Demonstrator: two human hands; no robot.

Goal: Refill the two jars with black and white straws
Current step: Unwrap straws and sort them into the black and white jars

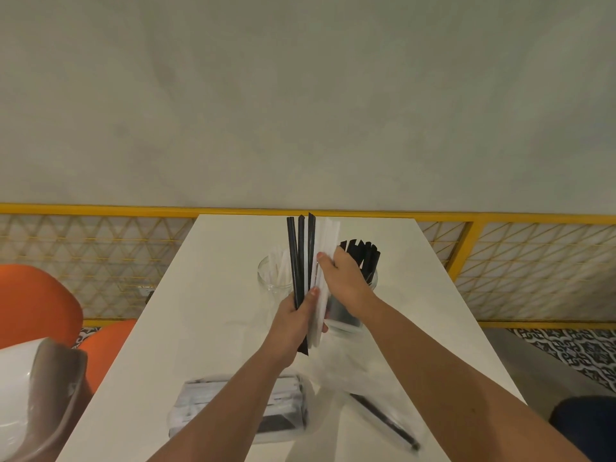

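head view: a mixed bundle of straws (308, 278) is held upright above the middle of the white table (206, 295), black straws on its left side and white paper-wrapped ones on its right. the lower part of the bundle is gripped by the left hand (295, 320), fingers closed around it, with the bottom tips of the straws sticking out below the palm. the white straws higher up are pinched by the right hand (345, 278), thumb and fingers closed on them. just behind the bundle and to its left, a clear glass jar (271, 278) is seen on the table with a few white straws standing in it. behind the bundle to its right, a second jar (370, 278) is partly hidden by the right hand, and a bunch of black straws stands in it. directly behind the bundle's lower end, near the right wrist, a dark shiny box-like thing (343, 315) is seen, too hidden to be told. nearer the camera than the bundle, under the left forearm, a clear plastic packet (240, 411) of white and black wrapped straws is lying on the table. to the right of that packet, a crumpled clear wrapper (366, 388) with a black straw (386, 421) lies blurred. an orange chair (36, 301) stands far left of the bundle, beside the table.
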